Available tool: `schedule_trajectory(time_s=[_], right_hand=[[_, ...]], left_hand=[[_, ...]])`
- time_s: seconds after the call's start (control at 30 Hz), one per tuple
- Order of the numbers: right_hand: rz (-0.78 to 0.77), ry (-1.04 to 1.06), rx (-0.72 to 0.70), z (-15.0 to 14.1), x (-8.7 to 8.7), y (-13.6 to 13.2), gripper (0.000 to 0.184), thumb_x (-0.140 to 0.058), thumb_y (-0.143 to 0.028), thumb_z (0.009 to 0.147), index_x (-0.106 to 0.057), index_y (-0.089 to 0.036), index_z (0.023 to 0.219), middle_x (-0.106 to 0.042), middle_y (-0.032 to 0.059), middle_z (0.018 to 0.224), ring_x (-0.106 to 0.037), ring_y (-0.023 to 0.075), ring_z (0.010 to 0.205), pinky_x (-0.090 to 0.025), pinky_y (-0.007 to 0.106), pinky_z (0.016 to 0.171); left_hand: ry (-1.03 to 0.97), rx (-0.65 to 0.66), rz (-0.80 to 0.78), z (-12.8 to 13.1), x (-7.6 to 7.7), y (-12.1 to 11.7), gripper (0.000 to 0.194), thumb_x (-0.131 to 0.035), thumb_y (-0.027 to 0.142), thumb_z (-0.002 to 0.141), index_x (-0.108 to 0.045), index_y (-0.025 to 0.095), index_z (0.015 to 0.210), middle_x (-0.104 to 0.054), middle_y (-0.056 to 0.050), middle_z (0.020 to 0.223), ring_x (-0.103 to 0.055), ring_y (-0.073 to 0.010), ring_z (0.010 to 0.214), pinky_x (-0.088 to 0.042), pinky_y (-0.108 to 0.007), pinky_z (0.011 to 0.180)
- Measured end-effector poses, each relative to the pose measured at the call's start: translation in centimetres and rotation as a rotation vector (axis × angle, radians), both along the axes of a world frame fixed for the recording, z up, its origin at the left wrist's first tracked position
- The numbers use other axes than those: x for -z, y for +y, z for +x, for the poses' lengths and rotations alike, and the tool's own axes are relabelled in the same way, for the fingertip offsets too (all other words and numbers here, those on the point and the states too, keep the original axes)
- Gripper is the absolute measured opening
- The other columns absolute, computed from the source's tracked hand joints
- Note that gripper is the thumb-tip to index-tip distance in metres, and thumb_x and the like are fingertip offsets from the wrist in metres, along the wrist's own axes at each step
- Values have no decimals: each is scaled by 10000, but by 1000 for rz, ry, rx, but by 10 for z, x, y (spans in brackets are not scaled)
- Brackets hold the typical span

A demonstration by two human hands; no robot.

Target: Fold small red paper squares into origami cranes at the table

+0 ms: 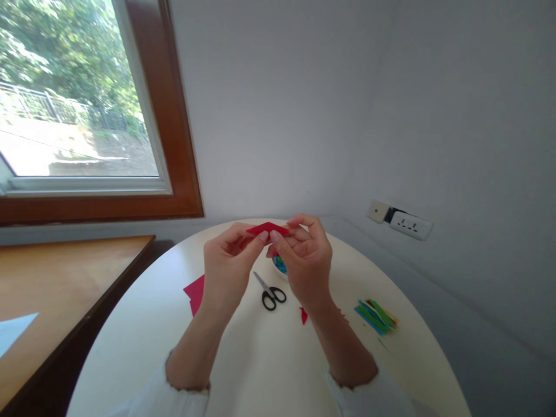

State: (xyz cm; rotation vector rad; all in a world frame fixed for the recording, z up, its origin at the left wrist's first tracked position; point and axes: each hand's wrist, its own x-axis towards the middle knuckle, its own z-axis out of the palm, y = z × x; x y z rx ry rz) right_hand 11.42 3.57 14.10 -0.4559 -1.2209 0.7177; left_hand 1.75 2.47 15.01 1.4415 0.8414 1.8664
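Note:
Between my two hands is a folded piece of red paper (268, 227), held up above the far part of the table. My left hand (230, 255) pinches its left part between thumb and fingers. The thumb and fingers of my right hand (306, 255) close on its right part. Both thumbs meet near the lower middle of the paper. Below and between my hands, a pair of scissors (270, 294) with black handles lies on the table. A bowl (280, 265) with blue and green bits in it is partly hidden behind my right hand.
Red paper sheets (196, 292) lie left on the round white table (143, 347), partly behind my left arm. A small red paper piece (303, 315) and scraps lie by my right forearm. Green, blue and yellow paper strips (377, 317) are piled right. A wooden surface (65, 278) stands left.

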Motion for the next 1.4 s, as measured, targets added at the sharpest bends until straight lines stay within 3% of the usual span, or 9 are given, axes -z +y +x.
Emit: schedule_trajectory(time_s=[0.17, 0.3, 0.5, 0.8, 1.13, 1.3, 1.4], right_hand=[[0, -106, 40, 8, -1, 4, 182, -621, -294, 731, -501, -206, 837, -625, -25, 670, -614, 102, 562, -499, 206, 488], [52, -287, 167, 14, -4, 2, 101, -584, -268, 759, -600, -196, 829, -650, 16, 757, -617, 129, 683, -500, 240, 579], [163, -443, 368, 16, -6, -3, 104, -564, -195, 762, -609, -193, 668, -614, -6, 661, -539, 116, 616, -444, 252, 588], [-16, -435, 315, 15, -4, -1, 142, -558, -242, 741, -569, -181, 613, -578, -13, 584, -500, 109, 540, -411, 240, 528], [15, -606, 187, 23, -9, -2, 158, -545, -227, 762, -584, -174, 618, -586, -16, 581, -519, 106, 560, -399, 231, 541], [91, -504, 190, 31, -5, 4, 33, -591, -215, 743, -612, -192, 732, -635, -5, 696, -573, 118, 641, -449, 242, 601], [116, -545, 153, 35, -4, 6, 50, -611, -208, 737, -630, -210, 784, -652, -7, 744, -587, 120, 678, -457, 243, 619]], left_hand=[[9, -5, -14, -4, -1, 1, 40, -665, 203, 672, -689, 171, 675, -685, -12, 694, -640, -156, 694, -523, -268, 668], [88, 21, -23, -5, -3, -2, 51, -647, 194, 676, -679, 155, 683, -689, -26, 692, -643, -164, 705, -515, -267, 682], [184, 49, -10, -2, -6, -6, 48, -623, 179, 693, -646, 139, 679, -680, -25, 686, -631, -150, 697, -498, -246, 683], [-11, 145, -53, -1, 2, 5, 104, -662, 239, 678, -651, 145, 720, -647, -8, 682, -600, -130, 687, -485, -243, 679], [52, 49, -54, -6, -2, 4, 108, -642, 258, 697, -620, 152, 704, -611, 11, 594, -584, -116, 606, -462, -220, 594], [88, 109, -95, -8, -1, 5, 144, -672, 262, 666, -646, 142, 741, -647, -8, 619, -586, -114, 589, -448, -215, 556], [84, 149, -109, -9, -1, 5, 180, -679, 257, 664, -612, 154, 794, -622, 18, 557, -554, -93, 535, -410, -192, 509]])
